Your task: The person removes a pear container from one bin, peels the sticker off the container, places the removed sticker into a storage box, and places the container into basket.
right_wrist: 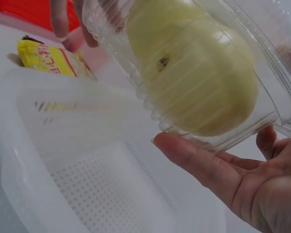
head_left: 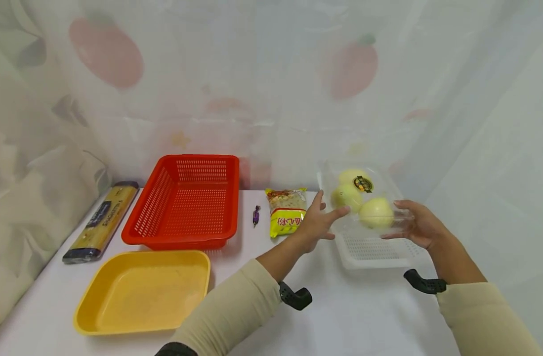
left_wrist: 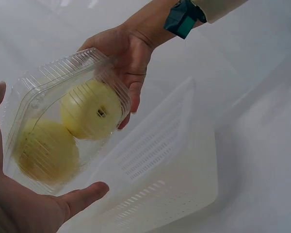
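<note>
A clear plastic clamshell box [head_left: 364, 198] with three yellow-green round fruits is held in the air between my two hands. My left hand [head_left: 317, 222] presses its left side with fairly straight fingers and the thumb spread; in the left wrist view the box [left_wrist: 63, 126] lies against my left palm [left_wrist: 19, 208]. My right hand [head_left: 420, 225] cups the right end, its fingers [left_wrist: 128, 92] bent round the box's edge. The right wrist view shows my right thumb [right_wrist: 199, 155] under the box [right_wrist: 194, 73]. A white perforated basket [head_left: 373, 252] sits on the table just below.
A red perforated basket [head_left: 187, 202] stands at the back centre-left, a yellow tray [head_left: 142, 291] in front of it. A long pasta pack [head_left: 102, 220] lies far left. A yellow noodle packet [head_left: 286, 210] and a small purple candy [head_left: 256, 215] lie between the baskets. A curtain hangs behind.
</note>
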A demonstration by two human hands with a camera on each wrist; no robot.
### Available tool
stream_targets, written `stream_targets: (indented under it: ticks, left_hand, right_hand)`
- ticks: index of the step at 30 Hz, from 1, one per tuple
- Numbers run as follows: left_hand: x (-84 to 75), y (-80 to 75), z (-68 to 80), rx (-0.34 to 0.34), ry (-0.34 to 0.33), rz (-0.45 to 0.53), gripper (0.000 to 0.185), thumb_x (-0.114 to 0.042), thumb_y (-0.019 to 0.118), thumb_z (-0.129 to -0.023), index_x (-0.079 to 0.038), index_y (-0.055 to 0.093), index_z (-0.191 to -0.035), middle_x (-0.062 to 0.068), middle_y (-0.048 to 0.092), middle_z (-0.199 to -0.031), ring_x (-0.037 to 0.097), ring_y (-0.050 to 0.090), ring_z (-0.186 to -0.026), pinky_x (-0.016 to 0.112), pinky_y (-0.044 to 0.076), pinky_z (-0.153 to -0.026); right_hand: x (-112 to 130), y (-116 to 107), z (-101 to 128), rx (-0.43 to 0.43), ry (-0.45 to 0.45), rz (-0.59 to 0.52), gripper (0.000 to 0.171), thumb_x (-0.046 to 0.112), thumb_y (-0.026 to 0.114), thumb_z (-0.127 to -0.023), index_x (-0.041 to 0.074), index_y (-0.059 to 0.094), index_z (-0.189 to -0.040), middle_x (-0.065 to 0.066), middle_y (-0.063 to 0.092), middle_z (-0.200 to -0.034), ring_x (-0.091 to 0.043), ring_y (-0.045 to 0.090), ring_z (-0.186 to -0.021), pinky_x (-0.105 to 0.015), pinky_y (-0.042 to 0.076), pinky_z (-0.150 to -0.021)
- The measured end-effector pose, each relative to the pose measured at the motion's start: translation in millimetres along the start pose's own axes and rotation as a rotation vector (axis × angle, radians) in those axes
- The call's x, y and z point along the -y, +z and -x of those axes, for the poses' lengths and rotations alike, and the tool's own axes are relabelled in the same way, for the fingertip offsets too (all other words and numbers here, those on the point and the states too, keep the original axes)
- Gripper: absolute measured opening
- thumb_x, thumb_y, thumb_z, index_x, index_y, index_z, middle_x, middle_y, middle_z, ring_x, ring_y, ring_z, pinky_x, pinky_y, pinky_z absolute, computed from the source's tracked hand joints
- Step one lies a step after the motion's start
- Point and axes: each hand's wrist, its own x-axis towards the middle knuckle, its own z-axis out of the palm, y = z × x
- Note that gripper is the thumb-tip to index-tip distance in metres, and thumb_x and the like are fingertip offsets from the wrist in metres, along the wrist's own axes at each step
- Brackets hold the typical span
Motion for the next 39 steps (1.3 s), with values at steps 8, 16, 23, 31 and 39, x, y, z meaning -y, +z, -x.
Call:
stream_targets:
  ticks: [8,16,23,31,39]
  left_hand:
    - [-8.0,-12.2,8.9,-0.029,-0.008,0.046,0.091,-0.042,0.078,-0.08,-0.029,0.025,-0.153,0.015,0.027,-0.151,0.038,0.049,-0.12,0.046,0.057,-0.067]
    - [-13.9,-27.8,20.8,-0.029,-0.005,0.031,0.093,-0.039,0.079,-0.079,-0.028,0.025,-0.154,0.016,0.027,-0.15,0.033,0.054,-0.113,0.044,0.057,-0.067]
    - [-22.4,-41.9,34.8,-0.039,-0.009,0.021,0.092,-0.035,0.079,-0.079,-0.025,0.026,-0.153,0.015,0.033,-0.144,0.029,0.056,-0.109,0.045,0.056,-0.071]
    - [-29.3,-55.5,51.2,-0.033,-0.005,0.009,0.085,-0.031,0.079,-0.08,-0.028,0.032,-0.151,0.013,0.039,-0.138,0.028,0.059,-0.103,0.048,0.054,-0.078]
    - [-31.8,-72.2,70.4,-0.028,-0.005,-0.003,0.083,-0.03,0.077,-0.081,-0.033,0.031,-0.151,0.012,0.037,-0.14,0.03,0.057,-0.107,0.049,0.053,-0.078]
  right_hand:
    - [1,22,2,0.106,-0.057,0.051,0.023,0.023,0.038,-0.103,0.01,0.051,-0.117,-0.016,0.048,-0.117,-0.034,0.064,-0.094,-0.068,0.045,-0.076]
    - [-5,40,3,0.115,-0.08,0.068,0.026,0.025,0.037,-0.103,0.009,0.043,-0.122,-0.017,0.043,-0.12,-0.032,0.064,-0.094,-0.066,0.047,-0.074]
    - [-7,60,7,0.108,-0.111,0.1,0.023,0.024,0.038,-0.101,0.006,0.045,-0.114,-0.02,0.041,-0.117,-0.033,0.065,-0.09,-0.064,0.049,-0.072]
    - [-9,79,16,0.135,-0.131,0.14,0.027,0.023,0.039,-0.1,0.006,0.038,-0.12,-0.022,0.039,-0.118,-0.034,0.064,-0.092,-0.063,0.05,-0.071]
    - [-11,99,24,0.146,-0.14,0.196,0.026,0.025,0.043,-0.101,0.006,0.041,-0.119,-0.015,0.053,-0.112,-0.032,0.066,-0.09,-0.057,0.053,-0.069]
